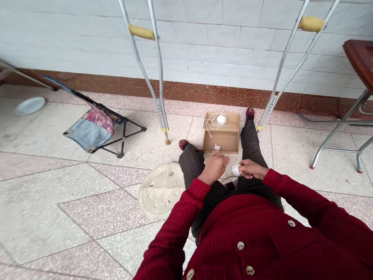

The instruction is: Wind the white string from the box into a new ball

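My right hand (253, 169) is closed around a small wound bundle of white string (235, 169), held above my lap between the legs. To its left, my left hand (215, 167) has curled fingers that point toward the bundle; what they pinch is too small to make out. Just beyond that hand, a second white string bundle (217, 147) shows at the near edge of an open cardboard box (220, 140). At the box's far side lies a white ball of string (221, 119) with loose loops (214, 123) around it.
A round cream mat with holes (161, 188) lies left of my legs. Two crutches (161, 105) (269, 105) lean on the tiled wall. A folding stool (93, 130) and a white dish (30, 105) are at left, a metal-legged chair (335, 136) at right.
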Demonstrator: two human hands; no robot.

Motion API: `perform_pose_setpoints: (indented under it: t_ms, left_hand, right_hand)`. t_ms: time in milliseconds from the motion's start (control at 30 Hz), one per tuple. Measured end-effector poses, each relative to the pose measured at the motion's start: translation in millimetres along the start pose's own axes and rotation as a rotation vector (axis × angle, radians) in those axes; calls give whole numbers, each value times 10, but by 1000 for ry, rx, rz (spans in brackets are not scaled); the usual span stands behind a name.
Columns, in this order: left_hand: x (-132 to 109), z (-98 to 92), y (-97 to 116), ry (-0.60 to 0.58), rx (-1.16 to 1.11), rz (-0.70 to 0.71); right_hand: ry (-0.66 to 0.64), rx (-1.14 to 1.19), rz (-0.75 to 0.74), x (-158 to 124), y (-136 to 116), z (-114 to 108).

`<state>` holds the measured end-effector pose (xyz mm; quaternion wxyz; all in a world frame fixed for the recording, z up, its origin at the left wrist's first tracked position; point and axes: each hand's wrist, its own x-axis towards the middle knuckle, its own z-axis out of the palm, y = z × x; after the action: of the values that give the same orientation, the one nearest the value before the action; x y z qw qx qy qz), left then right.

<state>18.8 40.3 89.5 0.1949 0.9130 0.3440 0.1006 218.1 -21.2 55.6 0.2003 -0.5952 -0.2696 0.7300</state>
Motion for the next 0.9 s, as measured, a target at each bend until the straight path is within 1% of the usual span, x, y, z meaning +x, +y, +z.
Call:
perform_pose_setpoints:
  t_ms: [33, 100, 200, 267, 367, 400, 467, 533, 567, 600, 633, 667, 700, 800, 833, 900]
  left_hand:
    - [-11, 20, 56, -7, 21, -11]
    - [-41, 94, 175, -20, 10, -71]
    - [-102, 240, 299, -40, -161, -205]
    - [-156, 324, 306, -41, -322, -268]
    - [-237, 409, 191, -21, -465, -297]
    - [-256, 426, 130, -11, -475, -290]
    - [-263, 438, 2, 8, -451, -256]
    - [-223, 416, -98, 28, -384, -205]
    - [-188, 390, -123, 31, -337, -175]
    - [-147, 356, -129, 30, -284, -141]
    - [-103, 315, -112, 24, -227, -105]
    - [-62, 270, -76, 13, -169, -67]
    - [-27, 225, -24, 0, -113, -29]
    - [21, 123, 166, -3, 12, 44]
    - [16, 108, 216, 12, 34, 43]
    - [-20, 113, 270, 53, 35, 0]
  right_hand:
    - [82, 24, -23, 77, 21, -8]
    - [183, 83, -84, 202, -3, -7]
    - [262, 190, -196, 287, -180, 6]
    - [259, 266, -254, 251, -344, -10]
    - [159, 332, -289, 53, -527, -76]
    - [93, 333, -292, -36, -546, -98]
    - [-87, 282, -260, -201, -500, -122]
    - [-274, 164, -145, -292, -356, -108]
    - [-339, 97, -62, -297, -263, -89]
    - [-367, 34, 22, -272, -166, -65]
    - [-361, -21, 86, -222, -77, -39]
    - [-310, -55, 111, -151, -2, -13]
    - [-224, -63, 98, -67, 50, 9]
    - [75, 22, -62, 189, 62, 47]
    - [142, 72, -114, 256, 26, 48]
    - [205, 153, -180, 341, -73, 39]
